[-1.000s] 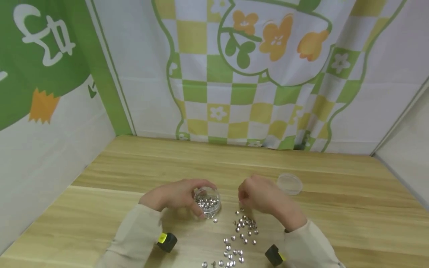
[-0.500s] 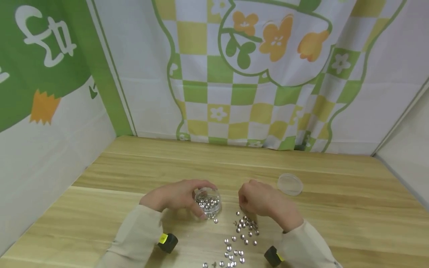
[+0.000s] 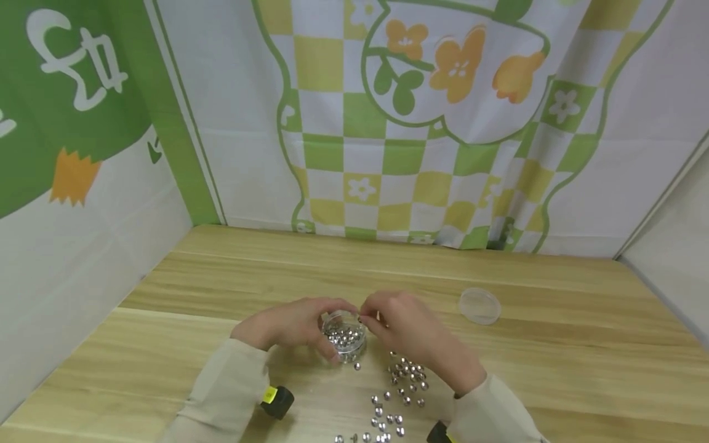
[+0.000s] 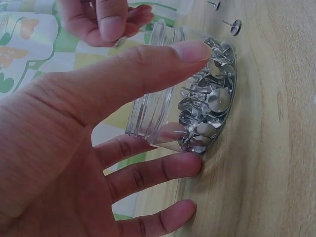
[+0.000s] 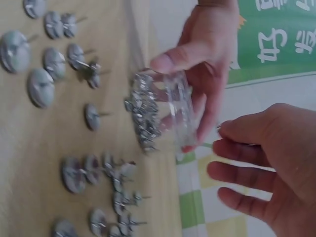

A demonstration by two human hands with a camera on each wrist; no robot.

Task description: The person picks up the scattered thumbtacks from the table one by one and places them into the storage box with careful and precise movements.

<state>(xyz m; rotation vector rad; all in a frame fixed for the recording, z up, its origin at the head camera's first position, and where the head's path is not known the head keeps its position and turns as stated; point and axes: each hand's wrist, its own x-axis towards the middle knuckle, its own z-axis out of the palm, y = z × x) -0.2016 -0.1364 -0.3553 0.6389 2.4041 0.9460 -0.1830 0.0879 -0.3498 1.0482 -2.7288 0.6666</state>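
I can see the left hand (image 3: 299,321) curled around a clear jar (image 4: 153,113) on the worktop (image 3: 221,277), its thumb laid along the near side and its index finger reaching round the far side. The other left fingers are spread apart, looser, low beside the base. Through the wall I make out a heap of silver thumbtacks (image 4: 217,100) at the bottom.

My view of the right hand (image 3: 407,326) has thumb and index finger closed on a single tack (image 4: 120,42), with the remaining right fingers loosely bent and holding nothing. That pinch sits just beside the jar's mouth; I can't tell whether it touches the rim.

Nearer the person, I count many loose tacks (image 3: 407,371) scattered on the worktop, one lying alone near the jar's base. Beyond the right wrist, I have a round clear lid (image 3: 479,306) lying flat
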